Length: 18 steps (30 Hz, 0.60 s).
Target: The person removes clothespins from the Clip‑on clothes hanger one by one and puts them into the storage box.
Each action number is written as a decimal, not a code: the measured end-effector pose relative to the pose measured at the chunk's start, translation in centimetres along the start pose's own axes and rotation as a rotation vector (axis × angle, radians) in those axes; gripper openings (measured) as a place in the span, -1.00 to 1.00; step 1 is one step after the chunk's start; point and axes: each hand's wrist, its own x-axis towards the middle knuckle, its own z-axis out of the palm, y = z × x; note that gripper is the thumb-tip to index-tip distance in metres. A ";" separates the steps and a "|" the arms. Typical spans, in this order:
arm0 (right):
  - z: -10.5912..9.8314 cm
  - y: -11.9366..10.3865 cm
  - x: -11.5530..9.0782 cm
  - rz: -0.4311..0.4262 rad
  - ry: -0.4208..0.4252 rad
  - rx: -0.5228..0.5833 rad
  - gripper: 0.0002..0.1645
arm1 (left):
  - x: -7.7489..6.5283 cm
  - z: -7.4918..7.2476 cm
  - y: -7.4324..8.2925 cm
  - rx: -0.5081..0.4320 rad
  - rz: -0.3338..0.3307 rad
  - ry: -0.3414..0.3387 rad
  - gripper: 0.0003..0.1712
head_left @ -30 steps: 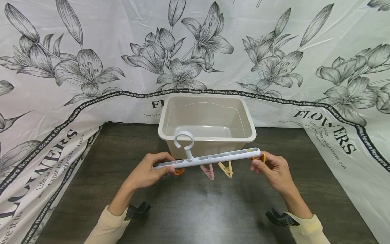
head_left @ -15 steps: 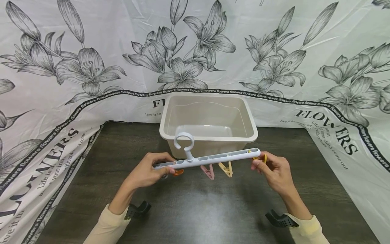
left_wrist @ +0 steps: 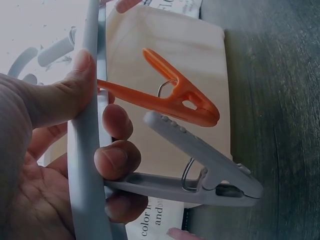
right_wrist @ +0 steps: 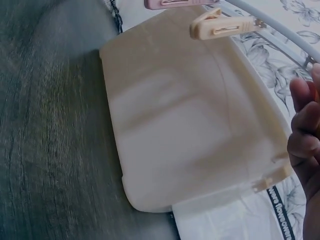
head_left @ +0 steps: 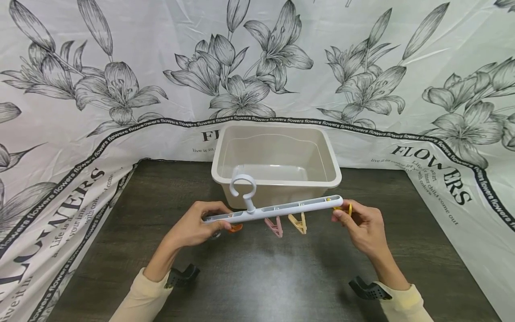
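Note:
My left hand (head_left: pixel 199 226) grips the left end of a pale grey clip hanger (head_left: pixel 289 207), which is held up over the table with its right end tilted higher. Its open hook (head_left: pixel 243 185) points up. Beneath the bar by my left fingers hang an orange clip (left_wrist: pixel 192 105) and a grey clip (left_wrist: pixel 200 147). Farther along hang a pink clip (head_left: pixel 275 227) and a pale yellow clip (head_left: pixel 299 223). At the right end, my right hand (head_left: pixel 364 226) pinches a bright yellow clip (head_left: pixel 350 208), partly hidden by the fingers.
Behind the hanger stands a beige plastic bin (head_left: pixel 277 182) on the dark wood-grain table (head_left: pixel 273 277). A white cloth (head_left: pixel 181 103) printed with flowers covers the back and both sides. Black wrist mounts (head_left: pixel 183 276) sit at both cuffs.

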 end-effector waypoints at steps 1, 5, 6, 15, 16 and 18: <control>0.0 0.0 0.0 -0.016 0.004 -0.008 -0.69 | 0.0 0.0 -0.2 0.002 -0.008 -0.001 -0.80; -0.1 0.1 0.1 -0.023 0.001 0.000 -0.70 | 0.1 0.1 -1.2 0.004 -0.003 -0.003 -0.78; -0.2 0.2 0.1 -0.007 0.003 0.029 -0.70 | 0.1 0.1 -1.2 0.003 -0.005 -0.005 -0.78; -0.9 0.6 0.0 0.042 -0.004 0.071 -0.69 | 0.1 0.1 -1.6 0.011 -0.015 -0.008 -0.80; -1.0 0.7 0.0 0.044 -0.009 0.059 -0.69 | 0.1 0.1 -1.6 0.012 -0.007 -0.005 -0.80; -1.0 0.7 0.0 0.055 -0.016 0.035 -0.69 | 0.1 0.0 -1.6 0.022 0.010 0.003 -0.80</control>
